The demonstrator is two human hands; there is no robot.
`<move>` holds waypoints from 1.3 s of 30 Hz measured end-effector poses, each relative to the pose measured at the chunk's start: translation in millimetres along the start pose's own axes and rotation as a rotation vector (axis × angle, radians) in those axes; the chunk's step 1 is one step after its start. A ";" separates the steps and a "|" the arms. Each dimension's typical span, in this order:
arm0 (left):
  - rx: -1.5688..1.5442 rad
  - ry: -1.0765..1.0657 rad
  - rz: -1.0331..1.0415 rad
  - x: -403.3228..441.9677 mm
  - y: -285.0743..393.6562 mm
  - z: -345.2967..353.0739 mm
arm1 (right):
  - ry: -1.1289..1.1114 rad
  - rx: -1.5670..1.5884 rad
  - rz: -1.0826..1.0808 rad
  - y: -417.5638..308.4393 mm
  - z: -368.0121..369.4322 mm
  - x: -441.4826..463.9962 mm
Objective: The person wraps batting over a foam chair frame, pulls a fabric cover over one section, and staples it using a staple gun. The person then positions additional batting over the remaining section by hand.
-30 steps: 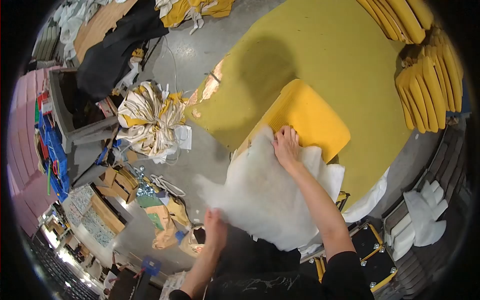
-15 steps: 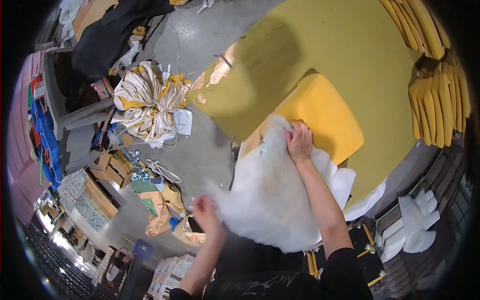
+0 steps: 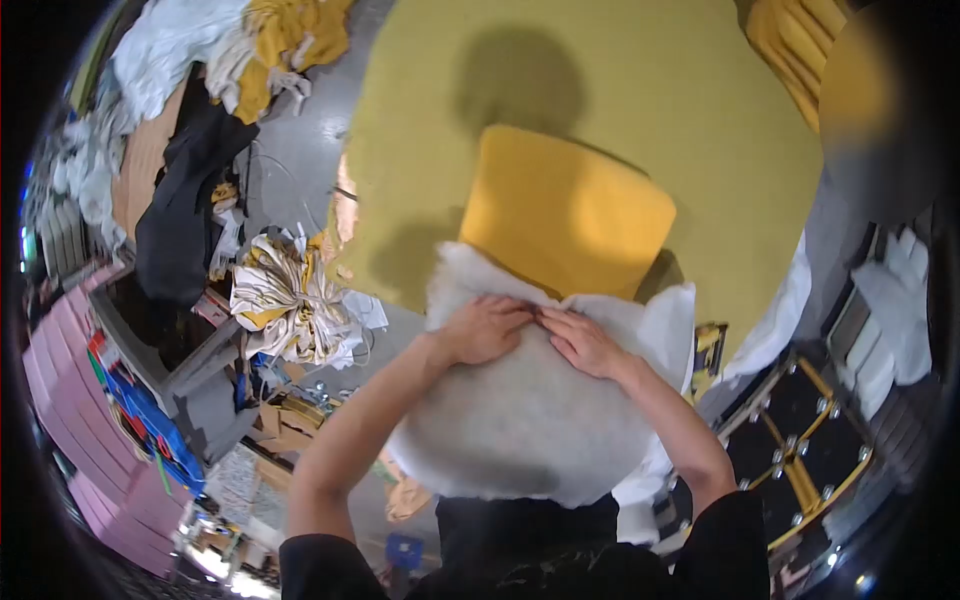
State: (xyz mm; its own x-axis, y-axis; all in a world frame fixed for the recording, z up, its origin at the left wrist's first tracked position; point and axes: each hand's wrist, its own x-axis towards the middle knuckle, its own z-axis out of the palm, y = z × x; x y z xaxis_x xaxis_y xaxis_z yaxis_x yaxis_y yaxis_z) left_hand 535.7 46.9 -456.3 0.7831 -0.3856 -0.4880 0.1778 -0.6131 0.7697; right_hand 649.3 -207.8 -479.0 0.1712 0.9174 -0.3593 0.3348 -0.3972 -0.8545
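Note:
A sheet of white fluffy wadding [image 3: 520,410] lies in front of me, its far edge over the near part of a yellow padded panel [image 3: 570,205]. My left hand [image 3: 487,330] rests flat on the wadding, fingers stretched toward the middle. Close beside it, my right hand [image 3: 580,342] also presses on the wadding with its fingers extended. The fingertips of both hands nearly meet near the far edge, where the wadding is creased. What lies beneath the wadding is hidden.
The panel sits on a large olive-yellow table [image 3: 420,130]. Yellow padded pieces [image 3: 790,50] are stacked at the far right. A tied bundle of white and yellow fabric [image 3: 295,300] lies to the left. Black panels in a yellow frame [image 3: 790,440] stand at the lower right.
My left hand has come from the lower left onto the wadding beside my right hand. The wadding and panel now face me more squarely, and the view has turned.

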 end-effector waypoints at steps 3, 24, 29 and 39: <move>-0.006 -0.076 -0.066 -2.3 3.6 -12.1 | 0.027 0.191 0.112 -12.1 -7.6 -7.9; -0.060 -0.279 -0.471 28.2 -60.7 -11.5 | -0.132 0.638 0.544 84.3 -2.7 -58.6; 0.180 -0.240 -0.178 52.3 10.5 -26.6 | 0.309 0.654 0.431 59.0 0.0 -112.0; -0.230 -0.547 -0.204 154.0 69.8 56.4 | 0.725 0.306 0.637 86.7 37.8 -133.5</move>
State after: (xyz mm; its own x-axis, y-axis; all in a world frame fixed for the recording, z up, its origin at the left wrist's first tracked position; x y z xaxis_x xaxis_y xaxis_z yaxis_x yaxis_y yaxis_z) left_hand 635.1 -94.2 -501.0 0.3121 -0.6109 -0.7276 0.4625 -0.5713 0.6781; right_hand 620.5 -363.7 -519.3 0.7905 0.2598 -0.5546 -0.2494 -0.6906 -0.6789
